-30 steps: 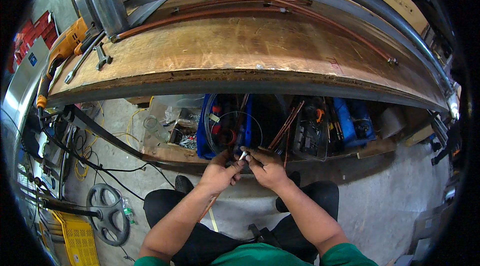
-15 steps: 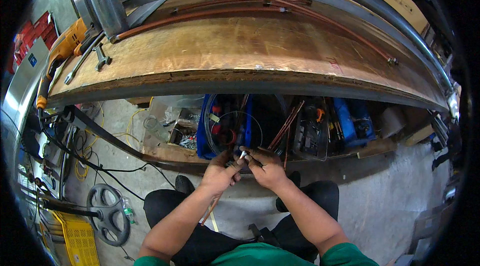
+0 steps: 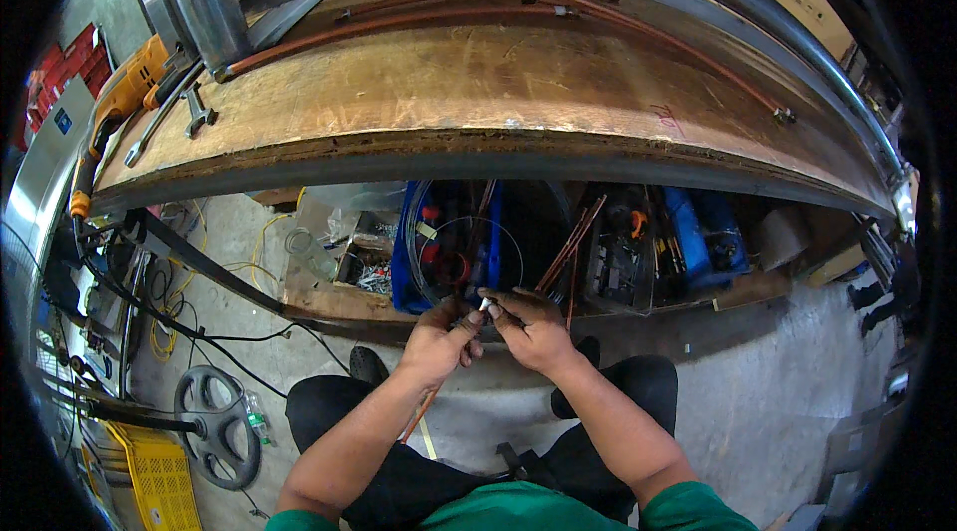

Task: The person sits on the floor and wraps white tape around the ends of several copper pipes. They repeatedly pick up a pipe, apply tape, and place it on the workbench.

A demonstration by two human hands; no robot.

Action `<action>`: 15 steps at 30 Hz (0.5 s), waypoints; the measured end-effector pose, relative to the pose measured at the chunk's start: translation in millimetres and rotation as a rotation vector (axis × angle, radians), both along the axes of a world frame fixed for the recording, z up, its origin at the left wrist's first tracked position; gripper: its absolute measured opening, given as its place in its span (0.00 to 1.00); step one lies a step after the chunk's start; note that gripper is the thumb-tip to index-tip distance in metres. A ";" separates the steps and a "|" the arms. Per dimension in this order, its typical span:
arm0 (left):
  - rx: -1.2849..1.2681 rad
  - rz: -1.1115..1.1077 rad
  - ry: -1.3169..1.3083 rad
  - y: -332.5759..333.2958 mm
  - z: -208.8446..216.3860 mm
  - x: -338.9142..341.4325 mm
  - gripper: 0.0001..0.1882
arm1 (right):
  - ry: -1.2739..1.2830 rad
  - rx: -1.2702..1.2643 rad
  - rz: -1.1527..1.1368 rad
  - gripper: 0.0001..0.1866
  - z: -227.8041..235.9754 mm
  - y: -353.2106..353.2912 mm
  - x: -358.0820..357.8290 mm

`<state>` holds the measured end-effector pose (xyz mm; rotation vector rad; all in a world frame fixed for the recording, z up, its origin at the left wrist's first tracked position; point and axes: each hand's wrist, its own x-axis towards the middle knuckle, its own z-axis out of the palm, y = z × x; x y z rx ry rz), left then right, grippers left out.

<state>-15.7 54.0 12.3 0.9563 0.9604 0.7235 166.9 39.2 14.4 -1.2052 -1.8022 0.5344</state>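
Observation:
Both my hands meet in front of the shelf under the workbench. My left hand [image 3: 441, 340] is closed around a thin copper-coloured tube [image 3: 418, 419], which slants down toward my lap. A small whitish piece [image 3: 485, 304] shows between the fingertips of both hands at the tube's upper end. My right hand [image 3: 528, 327] pinches that piece with thumb and forefinger. Its exact kind is too small to tell, and my fingers hide how it sits on the tube.
Above is a wooden workbench [image 3: 419, 82] with copper-coloured rods [image 3: 648, 27], a wrench [image 3: 198, 114] and an orange power tool [image 3: 135, 82]. The shelf below holds a blue bin [image 3: 402, 277] and a clear tool box [image 3: 623, 282]. Cables and a steering-wheel-like part [image 3: 184, 401] lie left.
The view has shifted slightly, so the bench sits a little higher in the picture. My fingers have moved a little around the whitish piece, which both hands still touch.

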 end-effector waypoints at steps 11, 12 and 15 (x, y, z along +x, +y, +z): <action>-0.002 0.088 -0.084 -5.8 7.9 6.4 0.12 | 0.033 -0.023 -0.004 0.15 -1.0 -0.6 -0.3; -0.013 0.091 -0.078 -5.1 6.4 5.8 0.12 | 0.018 -0.056 -0.003 0.15 1.5 -1.0 -0.6; -0.127 0.173 -0.120 -4.3 8.8 6.6 0.10 | -0.003 -0.107 0.005 0.16 9.1 -2.5 -1.9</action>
